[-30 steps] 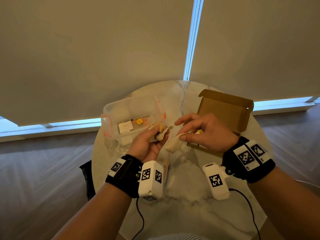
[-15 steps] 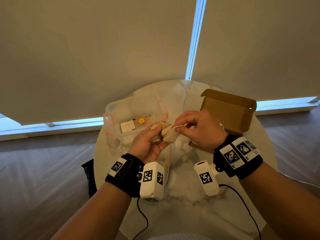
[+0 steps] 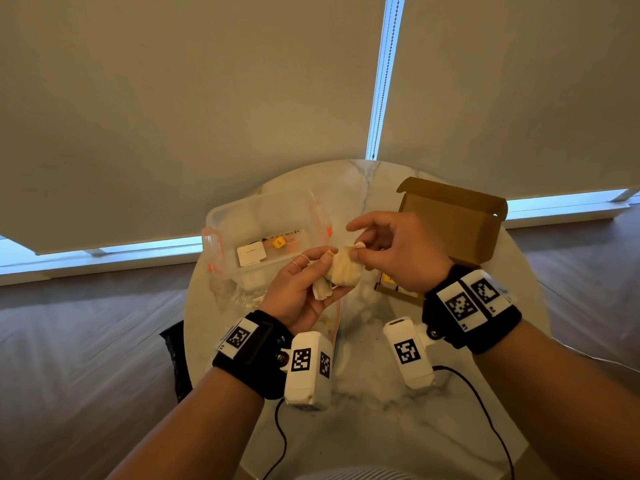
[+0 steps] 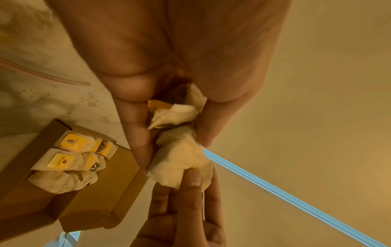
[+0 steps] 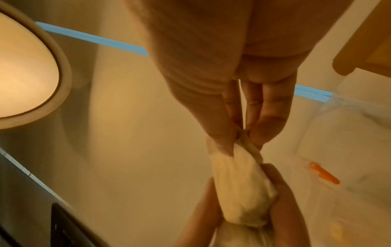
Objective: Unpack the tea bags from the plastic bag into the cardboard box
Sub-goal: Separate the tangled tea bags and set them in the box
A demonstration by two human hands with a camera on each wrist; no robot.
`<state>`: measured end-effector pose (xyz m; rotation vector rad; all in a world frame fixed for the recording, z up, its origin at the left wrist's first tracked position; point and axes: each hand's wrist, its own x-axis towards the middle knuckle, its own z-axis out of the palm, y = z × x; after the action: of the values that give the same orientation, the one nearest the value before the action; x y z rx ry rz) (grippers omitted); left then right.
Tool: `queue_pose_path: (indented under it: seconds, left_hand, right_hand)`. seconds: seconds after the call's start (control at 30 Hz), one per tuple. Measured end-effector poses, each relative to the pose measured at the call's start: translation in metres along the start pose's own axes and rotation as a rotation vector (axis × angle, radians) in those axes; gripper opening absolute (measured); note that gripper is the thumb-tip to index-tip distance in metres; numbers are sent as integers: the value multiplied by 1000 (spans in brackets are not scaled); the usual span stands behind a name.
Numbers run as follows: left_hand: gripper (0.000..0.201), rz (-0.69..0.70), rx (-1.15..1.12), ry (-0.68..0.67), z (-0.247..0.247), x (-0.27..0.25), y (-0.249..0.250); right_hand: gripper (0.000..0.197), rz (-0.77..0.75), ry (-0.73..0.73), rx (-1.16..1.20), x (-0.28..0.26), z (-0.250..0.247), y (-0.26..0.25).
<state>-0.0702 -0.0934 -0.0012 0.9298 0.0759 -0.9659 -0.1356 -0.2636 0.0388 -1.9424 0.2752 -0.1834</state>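
Your left hand (image 3: 304, 292) cups a clump of crumpled cream paper tea bags (image 3: 341, 277) above the round marble table (image 3: 381, 403), while your right hand (image 3: 398, 251) pinches the top bag's corner. Peel one free slowly, minding tangled strings, then carry it right into the open brown cardboard box (image 4: 118, 180), beside those already there.

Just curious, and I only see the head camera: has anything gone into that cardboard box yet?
Observer: Yes, the left wrist view shows several tagged tea bags lying in the cardboard box.
Operator: What is the right hand doing?
Observer: The right wrist view shows its thumb and fingers pinching the end of one tea bag.
Operator: Is the left hand holding just that one?
Observer: No, a second tea bag with a yellow tag sits deeper in its grip.
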Motion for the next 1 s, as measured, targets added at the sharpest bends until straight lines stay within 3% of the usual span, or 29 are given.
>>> queue_pose_path:
  seconds: [0.17, 0.33, 0.53, 0.63, 0.73, 0.9, 1.0]
  left_hand:
    - [12, -48, 15, 107, -4, 2, -1]
    - [16, -79, 27, 169, -16, 6, -5]
    - [11, -79, 70, 172, -14, 7, -10]
    - [12, -83, 79, 176, -13, 9, -12]
    - [13, -90, 92, 192, -12, 10, -12]
    - [13, -93, 96, 209, -16, 12, -10]
    - [14, -91, 101, 216, -18, 12, -9]
  right_hand:
    - [8, 80, -89, -28, -3, -11, 3]
    - [5, 168, -33, -98, -7, -49, 27]
    - [12, 375, -4, -595, -15, -90, 107]
    - [11, 481, 70, -680, -23, -85, 151]
    - [11, 527, 39, -697, -25, -71, 179]
    - [18, 575, 28, -641, -14, -55, 197]
    - [18, 688, 48, -647, -12, -59, 204]
